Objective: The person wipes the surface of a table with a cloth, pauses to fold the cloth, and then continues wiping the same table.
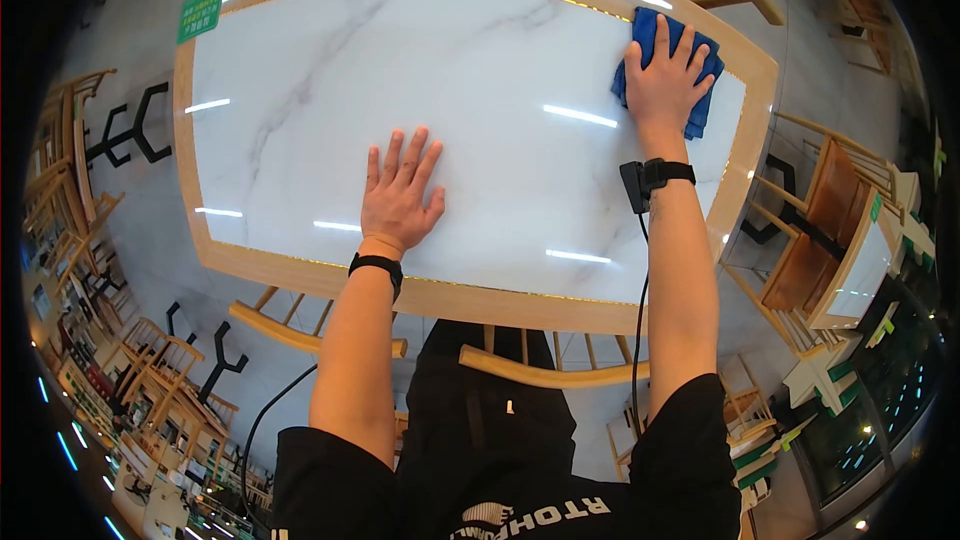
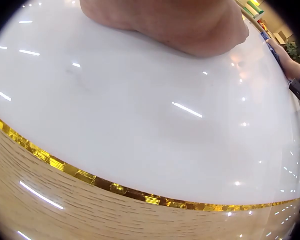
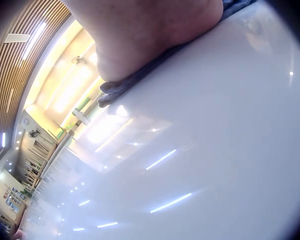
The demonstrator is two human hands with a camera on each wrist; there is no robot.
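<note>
A blue cloth [image 1: 705, 105] lies folded on the white marbled tabletop [image 1: 500, 70], near its far right corner. The right hand [image 1: 665, 85] rests flat on the cloth with its fingers spread. Left of centre, the left hand [image 1: 402, 190] lies palm down on the bare tabletop, fingers straight and apart. In the left wrist view the heel of the left hand [image 2: 175, 25] touches the glossy surface. Beneath the right hand [image 3: 145, 35] in the right wrist view, the edge of the cloth [image 3: 120, 89] shows against the tabletop.
A wooden rim [image 1: 187, 180] with a gold strip frames the tabletop. A green sticker [image 1: 202, 12] is on its far left corner. Wooden chairs [image 1: 540, 372] stand at the near side, others at the far side and right. A black cable [image 1: 640, 340] hangs from the right wrist camera.
</note>
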